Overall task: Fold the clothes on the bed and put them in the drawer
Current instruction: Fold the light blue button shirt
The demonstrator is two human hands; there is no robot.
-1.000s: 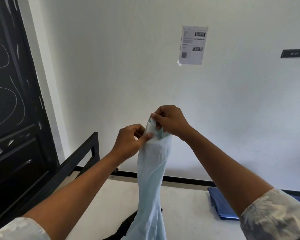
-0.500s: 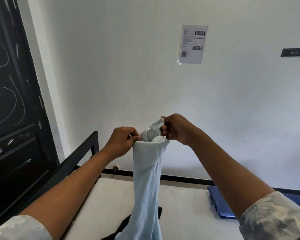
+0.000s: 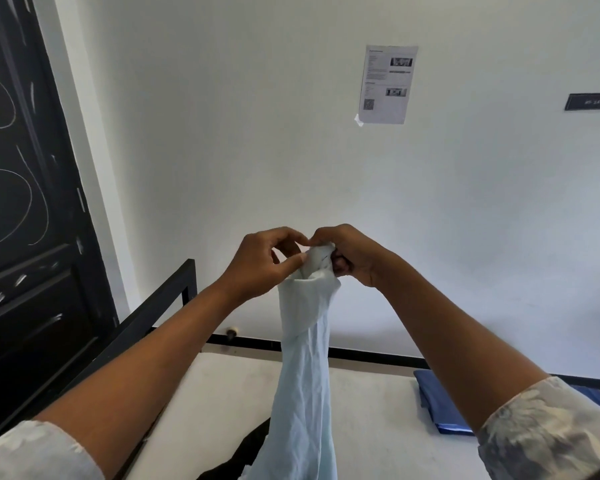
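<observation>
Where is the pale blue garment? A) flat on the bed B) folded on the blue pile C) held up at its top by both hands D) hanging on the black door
C: the left hand and right hand pinch the top of the pale blue garment, which hangs down.

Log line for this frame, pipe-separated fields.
stage: garment held up, unfolded | left hand: pinches garment top | right hand: grips garment top | bed: dark clothing below | drawer: unseen
</observation>
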